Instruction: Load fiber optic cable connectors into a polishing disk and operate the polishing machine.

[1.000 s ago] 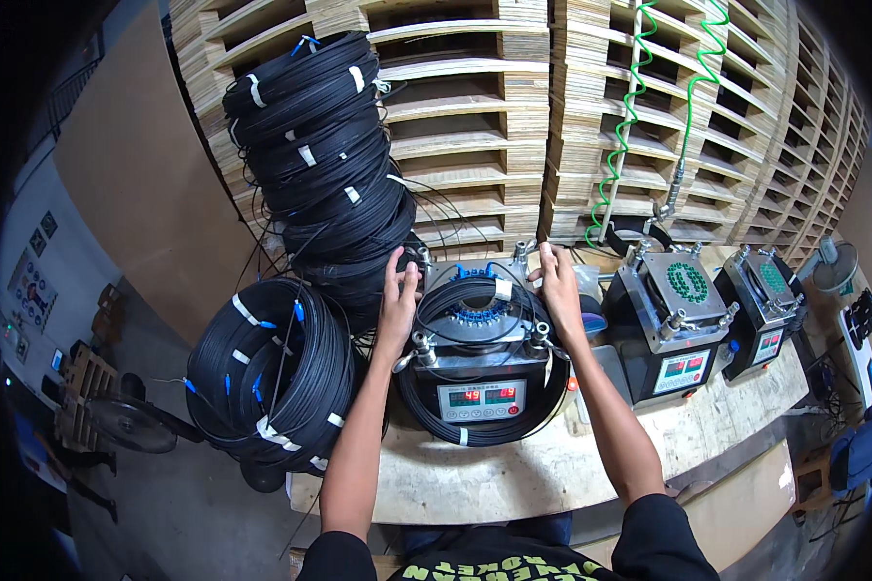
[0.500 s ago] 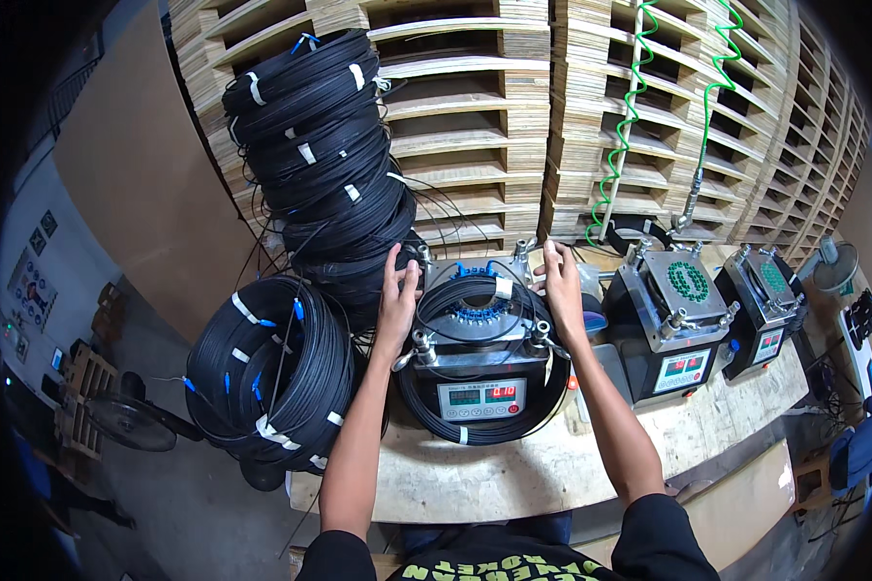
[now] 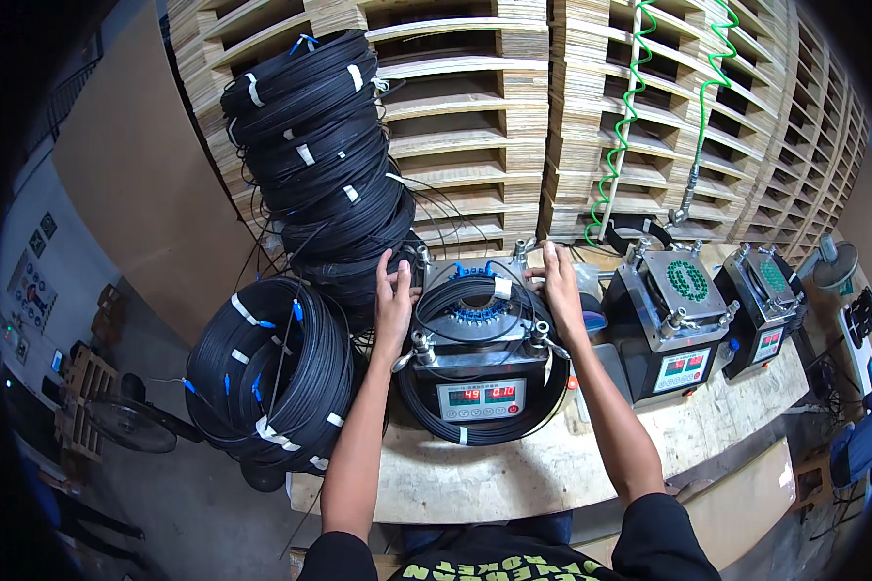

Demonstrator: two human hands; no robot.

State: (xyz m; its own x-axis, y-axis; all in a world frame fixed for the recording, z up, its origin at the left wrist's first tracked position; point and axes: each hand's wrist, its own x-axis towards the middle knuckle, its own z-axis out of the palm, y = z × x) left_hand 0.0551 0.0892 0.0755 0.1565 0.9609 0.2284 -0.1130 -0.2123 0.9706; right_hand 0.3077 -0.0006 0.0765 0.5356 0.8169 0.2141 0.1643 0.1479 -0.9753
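In front of me stands a black polishing-type machine (image 3: pixel 484 366) with a metal top plate and a lit display panel (image 3: pixel 482 398). A coil of black cable (image 3: pixel 455 435) hangs around its front and lies over the top. Blue connectors (image 3: pixel 477 315) sit in a ring on the plate. My left hand (image 3: pixel 394 308) is at the machine's left side, fingers apart and pointing away from me. On the opposite side my right hand (image 3: pixel 560 290) is likewise open, its fingers beside the cable and the rear corner post. Neither hand holds anything; whether the fingertips touch the machine I cannot tell.
Left of the machine rest thick cable coils (image 3: pixel 271 373) with blue ends, backed by a tall coil stack (image 3: pixel 325 165). Two similar machines (image 3: pixel 676 324) stand to the right on the wooden table (image 3: pixel 455 489). Stacked pallets (image 3: pixel 465 126) rise behind; green spiral hoses (image 3: pixel 630 107) hang there.
The left part of the display, dim before, now shows lit red digits. My left hand has shifted very slightly, while my right hand stays almost still.
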